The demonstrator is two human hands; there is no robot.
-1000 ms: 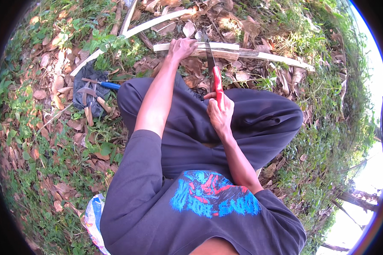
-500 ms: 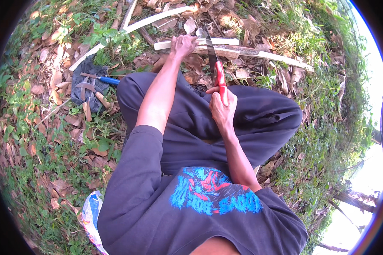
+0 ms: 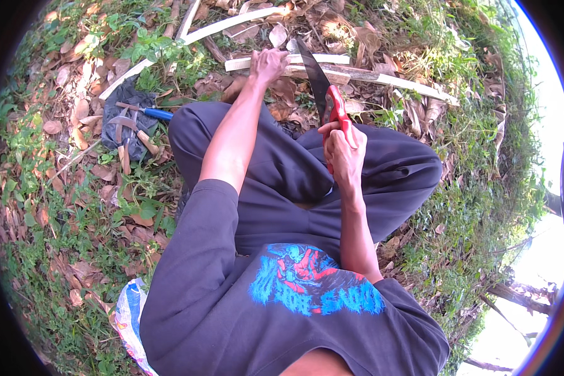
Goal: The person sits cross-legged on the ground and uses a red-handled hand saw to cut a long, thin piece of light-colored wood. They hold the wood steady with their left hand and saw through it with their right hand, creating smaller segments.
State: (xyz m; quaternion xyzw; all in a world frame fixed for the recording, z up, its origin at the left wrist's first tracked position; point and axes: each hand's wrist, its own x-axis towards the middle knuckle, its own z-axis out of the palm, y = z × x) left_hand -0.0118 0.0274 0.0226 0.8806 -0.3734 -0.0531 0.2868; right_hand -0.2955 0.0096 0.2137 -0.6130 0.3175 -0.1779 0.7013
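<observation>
My left hand (image 3: 269,66) is closed over a short pale wood strip (image 3: 331,59), pressing it against a brown branch (image 3: 359,74) lying under it. My right hand (image 3: 345,150) is wrapped round the red handle of a hand saw (image 3: 318,78). Its dark blade points away from me and lies across the strip, just right of my left hand. The blade's tip reaches past the strip's far edge. Whether the teeth have cut into the wood is too small to tell. My crossed legs are on the near side of the strip.
Beside my left knee, a black plastic bag (image 3: 130,94) carries a blue-handled tool (image 3: 157,114) and curved blades with wooden handles (image 3: 147,142). Long pale strips (image 3: 232,24) lie at the far left. A colourful plastic sack (image 3: 129,316) is at my left side. Dry leaves and grass cover the ground.
My right hand has moved a little to the right, and the saw leans more, its handle swung rightward. The left hand keeps its hold on the strip.
</observation>
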